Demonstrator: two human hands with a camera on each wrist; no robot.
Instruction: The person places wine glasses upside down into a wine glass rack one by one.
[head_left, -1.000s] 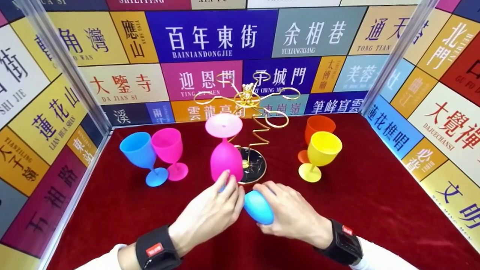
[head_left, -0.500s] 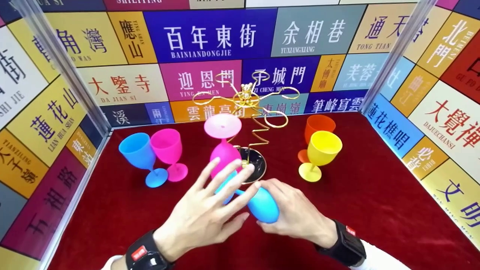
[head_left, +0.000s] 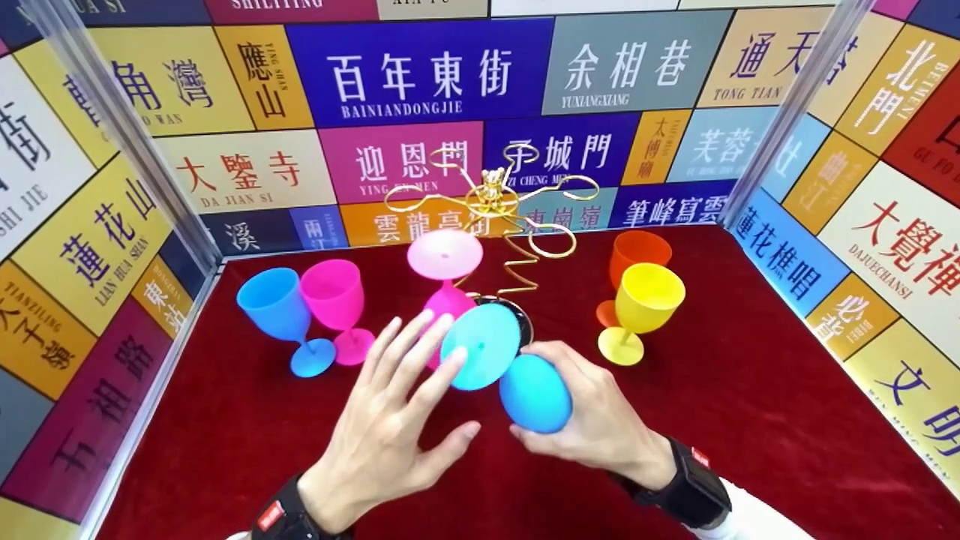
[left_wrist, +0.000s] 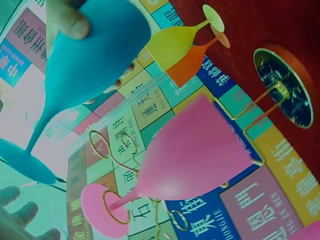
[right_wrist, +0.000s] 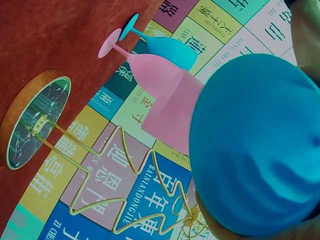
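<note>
Goblet (head_left: 534,394), blue, is held above the middle of the tabletop (head_left: 750,405), turned mouth down and somewhat tilted, with its foot (head_left: 481,346) raised. Its bowl is grasped by the right hand (head_left: 592,412); the thumb is seen pressed against the bowl in the left wrist view. No object is held in the left hand (head_left: 397,427), whose fingers are extended and spread just beside the raised foot. The foot is overlapped by one fingertip in the head view; whether contact is made cannot be told.

Directly beyond, an inverted pink goblet (head_left: 445,253) is partly covered by the blue foot. Its stem is encircled by a ring of the gold wire stand (head_left: 493,196), as recorded in the left wrist view. The stand is topped by several looped arms and carried on a zigzag wire stem, which is fixed to a round dark base (left_wrist: 295,102) toward the far edge of the tabletop.

Near the far left corner, a standing blue goblet (head_left: 274,300) and an upright pink goblet (head_left: 334,292) are placed side by side. Toward the far right corner, a yellow goblet (head_left: 646,300) is set upright in front of a red-orange goblet (head_left: 634,251), by which it is partly backed.

The tabletop is covered in dark red cloth. Its left, far and right edges are bounded by walls (head_left: 416,71) printed with coloured name panels. Black bands (head_left: 694,480) are worn on both wrists.
</note>
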